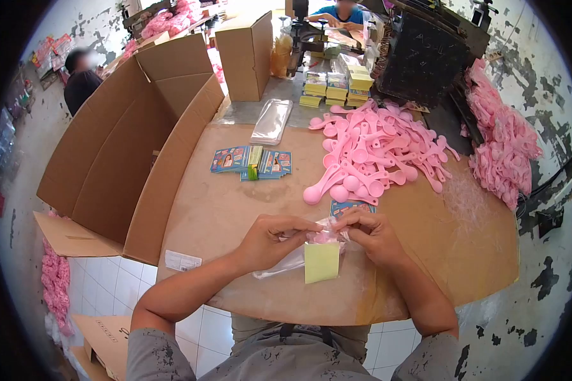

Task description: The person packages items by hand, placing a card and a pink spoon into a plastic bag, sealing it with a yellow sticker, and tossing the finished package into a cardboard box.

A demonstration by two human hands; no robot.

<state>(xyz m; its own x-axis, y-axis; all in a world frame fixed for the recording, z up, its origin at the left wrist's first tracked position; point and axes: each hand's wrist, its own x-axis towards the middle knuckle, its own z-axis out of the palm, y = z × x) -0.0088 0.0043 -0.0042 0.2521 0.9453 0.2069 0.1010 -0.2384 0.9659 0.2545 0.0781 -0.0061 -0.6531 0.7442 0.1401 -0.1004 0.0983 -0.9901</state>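
The left hand (279, 240) and right hand (373, 236), both grips pinched closed, hold one crumpled clear plastic bag (325, 237) with pink inside, over the near edge of the brown counter (451, 273); its long axis is unclear. One pale-green paper rectangle (321, 262) points lengthwise toward the person, near one uncountable heap of pink plastic spoons (368, 149)

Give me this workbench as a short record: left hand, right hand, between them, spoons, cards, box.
left hand: pinching clear plastic
right hand: pinching the same plastic
between hands: clear bag, yellow-green card below
spoons: pink pile, beyond the hands
cards: blue printed stacks, left of the spoons
box: open carton, far left
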